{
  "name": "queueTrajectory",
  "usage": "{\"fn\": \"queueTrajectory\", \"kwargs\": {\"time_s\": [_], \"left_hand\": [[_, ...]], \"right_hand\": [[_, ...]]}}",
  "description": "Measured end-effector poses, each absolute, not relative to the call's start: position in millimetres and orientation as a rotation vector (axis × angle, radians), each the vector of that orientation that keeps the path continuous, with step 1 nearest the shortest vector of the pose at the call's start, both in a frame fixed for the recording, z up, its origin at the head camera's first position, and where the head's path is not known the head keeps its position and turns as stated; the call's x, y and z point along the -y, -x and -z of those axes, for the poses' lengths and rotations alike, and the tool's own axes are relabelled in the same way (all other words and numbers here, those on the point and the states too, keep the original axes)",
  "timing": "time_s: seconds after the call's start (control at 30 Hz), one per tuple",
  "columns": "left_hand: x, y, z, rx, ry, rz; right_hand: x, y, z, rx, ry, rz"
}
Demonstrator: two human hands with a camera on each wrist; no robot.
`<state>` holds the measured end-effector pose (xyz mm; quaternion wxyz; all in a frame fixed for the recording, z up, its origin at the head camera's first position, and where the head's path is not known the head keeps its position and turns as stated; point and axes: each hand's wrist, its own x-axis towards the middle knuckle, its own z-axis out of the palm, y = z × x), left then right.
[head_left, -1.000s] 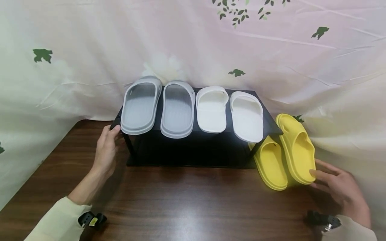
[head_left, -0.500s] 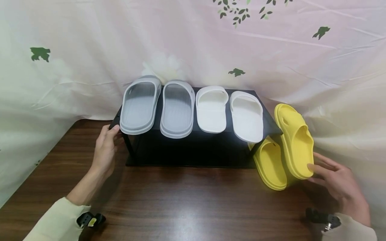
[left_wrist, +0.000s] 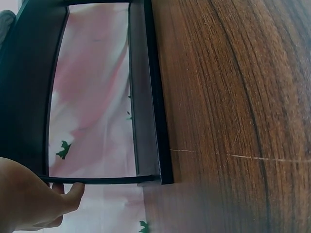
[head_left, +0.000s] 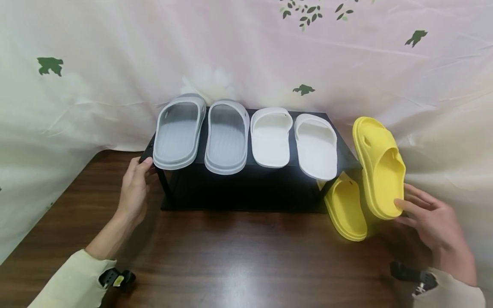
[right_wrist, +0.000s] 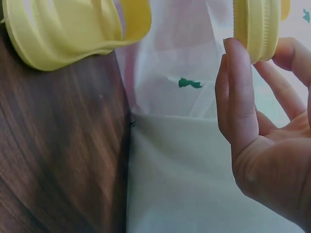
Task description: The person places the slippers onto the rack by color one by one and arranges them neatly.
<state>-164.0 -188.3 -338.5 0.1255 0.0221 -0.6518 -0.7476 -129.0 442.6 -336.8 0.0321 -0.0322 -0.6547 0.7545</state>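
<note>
My right hand [head_left: 435, 218] pinches the heel end of a yellow slipper [head_left: 387, 184], thumb on one face and fingers on the other. This slipper is off the table, as the right wrist view shows its sole edge [right_wrist: 257, 31] between the fingers. Its mate, another yellow slipper [head_left: 348, 209], stands on the table beside the right end of a black shoe rack [head_left: 246, 209]. At the rack's left front corner my left hand [head_left: 135, 188] grips the upper shelf, fingers curled beneath the edge [left_wrist: 97, 180].
On the upper shelf sit two grey slippers [head_left: 178, 137] [head_left: 227, 139] and two white slippers [head_left: 271, 141] [head_left: 316, 149]. A printed curtain [head_left: 246, 51] hangs right behind the rack and along the right side. Brown wooden tabletop [head_left: 239, 256] lies in front.
The right hand has raised the yellow slipper upward, away from its mate. My left hand keeps its grip on the rack, and the shelf's slippers have not moved.
</note>
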Motion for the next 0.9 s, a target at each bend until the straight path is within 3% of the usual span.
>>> {"fn": "queueTrajectory", "kwargs": {"time_s": [0.9], "left_hand": [[188.6,164.9,336.2,1.941,-0.061,2.167]], "right_hand": [[-422.0,124.1,315.4,1.790,-0.065,-2.374]]}}
